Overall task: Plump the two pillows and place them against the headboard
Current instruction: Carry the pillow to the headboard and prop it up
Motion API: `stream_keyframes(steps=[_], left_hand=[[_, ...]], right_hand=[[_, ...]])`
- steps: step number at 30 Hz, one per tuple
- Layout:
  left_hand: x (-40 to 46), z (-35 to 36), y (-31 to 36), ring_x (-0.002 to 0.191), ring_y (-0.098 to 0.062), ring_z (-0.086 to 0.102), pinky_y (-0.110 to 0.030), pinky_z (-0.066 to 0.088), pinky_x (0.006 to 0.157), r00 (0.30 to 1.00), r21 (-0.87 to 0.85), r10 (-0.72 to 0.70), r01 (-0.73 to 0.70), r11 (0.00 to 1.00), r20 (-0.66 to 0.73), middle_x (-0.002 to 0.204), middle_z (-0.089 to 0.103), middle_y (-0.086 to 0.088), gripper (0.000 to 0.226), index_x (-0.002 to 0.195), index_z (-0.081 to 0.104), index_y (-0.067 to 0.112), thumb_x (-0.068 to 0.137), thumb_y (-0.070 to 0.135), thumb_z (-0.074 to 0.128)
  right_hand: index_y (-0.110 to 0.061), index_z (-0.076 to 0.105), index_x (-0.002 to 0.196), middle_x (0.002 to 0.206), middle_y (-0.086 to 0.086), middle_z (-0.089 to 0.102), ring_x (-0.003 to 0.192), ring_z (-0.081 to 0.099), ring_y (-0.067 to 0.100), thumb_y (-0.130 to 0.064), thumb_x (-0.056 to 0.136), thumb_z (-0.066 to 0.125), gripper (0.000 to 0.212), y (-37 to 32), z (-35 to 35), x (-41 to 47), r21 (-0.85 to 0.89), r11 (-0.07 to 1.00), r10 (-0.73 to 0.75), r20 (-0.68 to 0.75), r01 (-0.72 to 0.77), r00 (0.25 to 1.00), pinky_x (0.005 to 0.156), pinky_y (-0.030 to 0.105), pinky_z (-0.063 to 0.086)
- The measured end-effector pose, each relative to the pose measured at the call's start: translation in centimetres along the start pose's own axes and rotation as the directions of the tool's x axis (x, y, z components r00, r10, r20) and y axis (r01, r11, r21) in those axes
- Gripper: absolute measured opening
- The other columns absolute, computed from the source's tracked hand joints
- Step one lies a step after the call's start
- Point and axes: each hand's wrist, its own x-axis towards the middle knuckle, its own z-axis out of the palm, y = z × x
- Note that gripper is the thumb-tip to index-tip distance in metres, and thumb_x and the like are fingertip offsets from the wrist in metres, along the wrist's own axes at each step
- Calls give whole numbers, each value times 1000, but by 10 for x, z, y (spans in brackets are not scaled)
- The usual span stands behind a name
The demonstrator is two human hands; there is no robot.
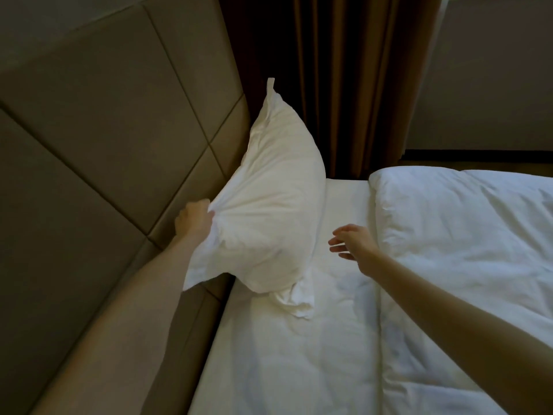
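One white pillow (269, 199) stands on end against the padded beige headboard (113, 139), its lower corner resting on the sheet. My left hand (193, 218) grips the pillow's left edge, bunching the fabric between pillow and headboard. My right hand (353, 242) hovers over the sheet just right of the pillow, fingers spread, holding nothing and not touching the pillow. Only this one pillow is in view.
A white sheet (284, 354) covers the mattress. A folded-back white duvet (466, 250) lies on the right half of the bed. Dark brown curtains (344, 85) hang behind the bed's far side, with a grey wall (493, 70) to their right.
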Motion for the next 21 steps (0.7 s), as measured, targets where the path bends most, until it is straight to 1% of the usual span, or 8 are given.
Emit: stream_keyframes(steps=[2, 4, 7, 9, 12, 15, 18, 21], left_hand=[[5, -20, 9, 62, -22, 50, -31, 38, 53, 999, 2, 36, -36, 999, -16, 74, 53, -7, 23, 72, 45, 12, 94, 14, 51], [7, -28, 15, 66, -27, 53, -34, 40, 54, 999, 24, 11, -12, 1000, 32, 80, 56, -13, 19, 74, 45, 8, 93, 8, 49], [-22, -37, 15, 66, -21, 49, -30, 39, 56, 986, 72, -82, 72, 995, 148, 85, 53, -11, 11, 83, 48, 9, 93, 6, 45], [-43, -38, 12, 69, -20, 49, -31, 41, 60, 977, 52, -118, 111, 993, 180, 87, 51, -9, 8, 89, 49, 8, 94, 6, 43], [-77, -43, 11, 69, -19, 49, -31, 41, 64, 972, -35, -164, 172, 985, 166, 87, 51, -9, 9, 89, 51, 6, 93, 3, 43], [-107, -59, 16, 61, -17, 45, -31, 40, 58, 974, -171, -197, 214, 962, 114, 79, 50, -9, 19, 75, 50, 6, 91, -1, 43], [-135, -79, 29, 58, -17, 39, -28, 35, 53, 984, -307, -160, 176, 935, 78, 68, 44, -5, 30, 63, 44, 11, 88, -5, 42], [-165, -102, 48, 60, -19, 38, -29, 32, 53, 996, -421, -83, 90, 903, 36, 67, 42, -4, 28, 64, 42, 12, 86, -4, 42]], right_hand=[[-11, 58, 85, 82, 11, 68, 74, 66, 23, -3, 91, 45, 17, -7, -4, -15, 1, 1000, -21, 4, 21, 1000, 63, 27, 48], [-11, 58, 84, 81, 11, 68, 72, 66, 22, -4, 91, 46, 15, -11, -9, -25, 0, 1000, -30, 14, 30, 999, 65, 29, 48], [-9, 58, 82, 79, 10, 67, 70, 64, 21, -3, 91, 47, 15, -20, -22, -54, -3, 998, -70, -9, 70, 997, 65, 28, 47], [-6, 58, 87, 80, 11, 66, 68, 63, 21, -2, 91, 46, 13, -28, -30, -73, -9, 995, -95, -35, 94, 995, 64, 27, 46], [-2, 59, 94, 82, 13, 66, 68, 62, 20, -2, 92, 46, 13, -39, -37, -105, -40, 990, -135, -43, 133, 990, 64, 27, 46], [-1, 60, 98, 85, 13, 66, 68, 61, 19, -3, 92, 47, 15, -49, -43, -141, -57, 982, -182, -39, 180, 983, 66, 27, 47], [0, 60, 103, 84, 10, 66, 74, 62, 21, -4, 94, 46, 17, -55, -47, -174, -71, 972, -228, -47, 224, 973, 74, 30, 50], [1, 60, 104, 83, 9, 65, 80, 63, 23, -4, 94, 46, 18, -56, -48, -206, -79, 961, -271, -51, 266, 961, 84, 35, 50]])
